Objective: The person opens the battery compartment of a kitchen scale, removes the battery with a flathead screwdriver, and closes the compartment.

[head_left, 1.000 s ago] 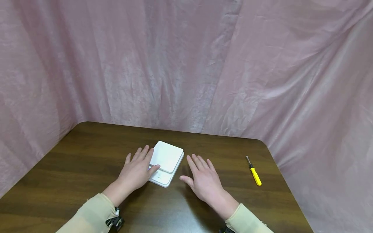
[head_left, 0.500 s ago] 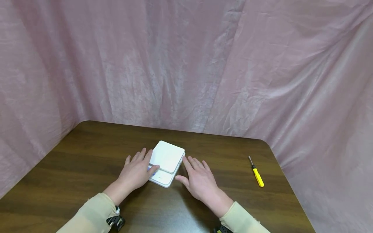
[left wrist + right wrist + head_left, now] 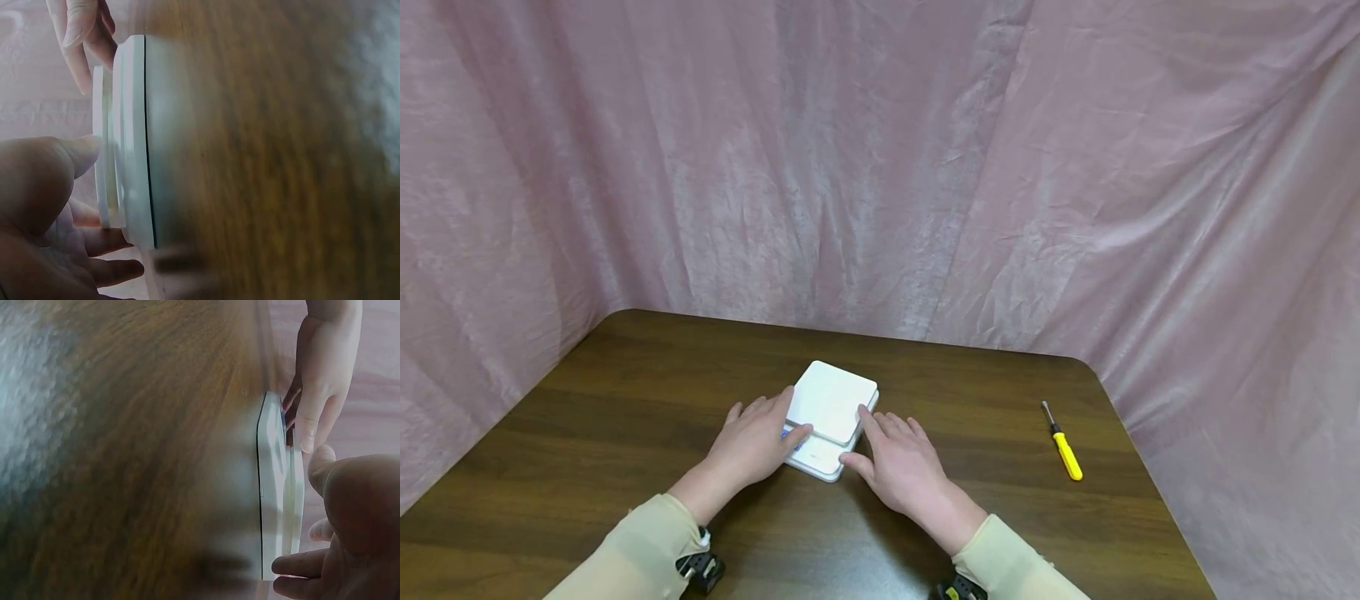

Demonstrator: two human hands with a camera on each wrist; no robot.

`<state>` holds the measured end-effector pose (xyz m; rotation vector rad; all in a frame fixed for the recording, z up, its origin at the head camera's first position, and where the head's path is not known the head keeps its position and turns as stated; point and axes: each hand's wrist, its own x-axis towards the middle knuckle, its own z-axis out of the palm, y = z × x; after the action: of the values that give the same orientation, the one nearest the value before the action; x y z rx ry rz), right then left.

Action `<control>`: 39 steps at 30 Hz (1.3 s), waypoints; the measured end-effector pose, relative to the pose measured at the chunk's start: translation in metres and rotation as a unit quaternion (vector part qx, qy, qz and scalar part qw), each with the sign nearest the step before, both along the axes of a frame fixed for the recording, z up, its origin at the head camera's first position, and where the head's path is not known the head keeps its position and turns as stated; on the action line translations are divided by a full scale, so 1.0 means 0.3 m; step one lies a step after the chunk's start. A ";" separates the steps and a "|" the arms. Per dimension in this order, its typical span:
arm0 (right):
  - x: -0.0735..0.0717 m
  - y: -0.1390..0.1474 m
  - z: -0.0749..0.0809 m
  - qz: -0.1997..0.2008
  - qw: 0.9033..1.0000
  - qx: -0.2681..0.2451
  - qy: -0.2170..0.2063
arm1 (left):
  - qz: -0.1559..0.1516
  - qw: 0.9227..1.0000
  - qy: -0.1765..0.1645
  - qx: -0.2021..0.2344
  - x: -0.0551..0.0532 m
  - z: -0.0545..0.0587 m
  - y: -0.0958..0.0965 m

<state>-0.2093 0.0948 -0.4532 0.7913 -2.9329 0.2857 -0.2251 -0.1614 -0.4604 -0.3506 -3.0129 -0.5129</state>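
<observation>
Left hand point(image 3: 747, 446) and right hand point(image 3: 908, 473) flank white scale point(image 3: 831, 402) on wooden table point(image 3: 625, 400); fingers extended, 2 thumbs spread away. Yellow-handled screwdriver point(image 3: 1066, 454) lies well apart.

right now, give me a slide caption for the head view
Left hand and right hand flank a white scale on a brown table, yellow-handled screwdriver lying off to the right.

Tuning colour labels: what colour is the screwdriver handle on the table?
The screwdriver handle is yellow, seen best in the head view.
</observation>
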 end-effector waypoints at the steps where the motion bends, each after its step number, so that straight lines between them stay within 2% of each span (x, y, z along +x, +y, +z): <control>1: -0.001 -0.001 -0.001 0.001 1.000 0.000 -0.001 | -0.001 1.000 -0.001 0.001 0.000 0.001 0.001; 18: -0.002 0.006 -0.010 0.008 1.000 -0.005 0.006 | -0.005 1.000 -0.021 0.008 0.015 0.018 0.046; 27: -0.007 0.032 -0.014 0.012 0.999 -0.026 -0.020 | -0.009 1.000 -0.024 0.008 0.028 0.018 0.069; 39: -0.007 0.074 -0.017 0.021 0.998 -0.052 -0.032 | -0.019 0.999 -0.025 0.007 0.049 0.025 0.101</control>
<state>-0.2113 0.1169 -0.4583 0.8464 -2.9349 0.4721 -0.2104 -0.1311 -0.4530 -0.4015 -3.0549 -0.5530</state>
